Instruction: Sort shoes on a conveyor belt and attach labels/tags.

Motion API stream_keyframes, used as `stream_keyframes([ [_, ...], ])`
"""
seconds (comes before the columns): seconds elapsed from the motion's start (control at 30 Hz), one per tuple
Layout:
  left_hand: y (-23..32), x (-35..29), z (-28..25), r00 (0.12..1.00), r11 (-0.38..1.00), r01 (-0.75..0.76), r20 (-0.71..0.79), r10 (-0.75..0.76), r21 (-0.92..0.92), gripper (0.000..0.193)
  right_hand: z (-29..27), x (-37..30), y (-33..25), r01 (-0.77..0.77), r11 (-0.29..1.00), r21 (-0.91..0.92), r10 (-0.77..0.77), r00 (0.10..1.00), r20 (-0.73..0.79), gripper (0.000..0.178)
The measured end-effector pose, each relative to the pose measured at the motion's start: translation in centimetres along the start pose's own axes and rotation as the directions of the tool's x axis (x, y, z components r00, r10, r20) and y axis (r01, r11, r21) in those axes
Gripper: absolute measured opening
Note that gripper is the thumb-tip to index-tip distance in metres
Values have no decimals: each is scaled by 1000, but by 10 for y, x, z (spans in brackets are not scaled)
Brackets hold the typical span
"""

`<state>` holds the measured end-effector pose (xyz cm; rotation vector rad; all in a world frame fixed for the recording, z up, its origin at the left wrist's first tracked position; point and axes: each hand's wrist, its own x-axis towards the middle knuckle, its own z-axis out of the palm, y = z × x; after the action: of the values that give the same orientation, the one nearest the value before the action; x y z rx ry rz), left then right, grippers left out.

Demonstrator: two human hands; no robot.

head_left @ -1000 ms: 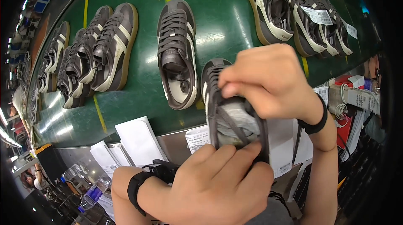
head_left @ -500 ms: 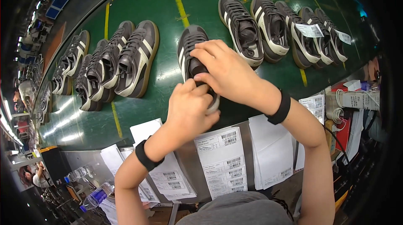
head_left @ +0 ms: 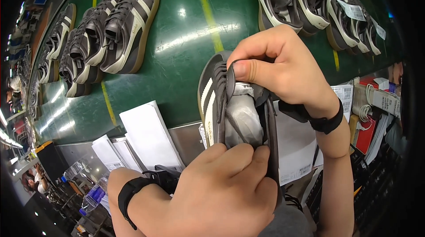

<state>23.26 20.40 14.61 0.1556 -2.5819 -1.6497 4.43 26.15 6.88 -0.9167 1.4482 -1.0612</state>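
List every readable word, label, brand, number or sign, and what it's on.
Held dark grey shoe with white stripes: gold side lettering, not copied.
White label inside it: too blurred to read.
White rectangular paper sheets: print and barcodes, too small.
White paper tags, upper right; white oblong object, right: too small.

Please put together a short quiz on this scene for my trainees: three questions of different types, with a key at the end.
1. Multiple choice: at which part of the held shoe is the left hand?
A) The toe
B) The heel
C) Neither; it is off the shoe

2. True or false: the right hand pinches the held shoe near its laces.

3. Short answer: what can be seen inside the held shoe's opening, between the two hands?

Key:
1. B
2. True
3. Crumpled pale grey stuffing
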Motion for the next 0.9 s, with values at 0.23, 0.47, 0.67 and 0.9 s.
stream_keyframes([
  [0.23,-20,7,17,998,819,52,-57,-23,572,29,5,-2,-7,401,375,-836,-811,579,-87,12],
  [0.47,-53,-61,5,917,815,358,-8,-399,456,39,6,-74,30,-164,773,-613,39,976,-212,21],
  [0.67,-85,-116,91,911,909,400,-158,-380,118,48,52,-94,66,-94,667,-739,-69,980,-187,22],
  [0.9,-74,-131,136,793,908,361,-443,-419,-214,67,47,-137,62,-17,999,51,29,971,-239,18],
])
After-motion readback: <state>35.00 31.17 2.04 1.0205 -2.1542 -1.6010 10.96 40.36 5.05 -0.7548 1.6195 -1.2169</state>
